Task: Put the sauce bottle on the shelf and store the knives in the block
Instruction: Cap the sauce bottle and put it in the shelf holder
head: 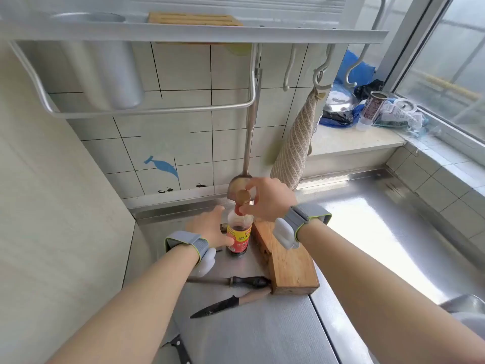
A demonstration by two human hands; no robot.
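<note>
There is one view only, a wide-angle camera worn on the person's head, looking forward and steeply down along both forearms. It sits close above the brushed steel counter, which fills the lower frame, and faces the white tiled wall. The grey metal wall shelf crosses the top edge, seen slightly from above; straight lines bow near the borders.

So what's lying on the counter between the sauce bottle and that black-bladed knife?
In the head view, a sharpening steel with a black handle lies crosswise between the sauce bottle and the black-bladed knife.
</note>
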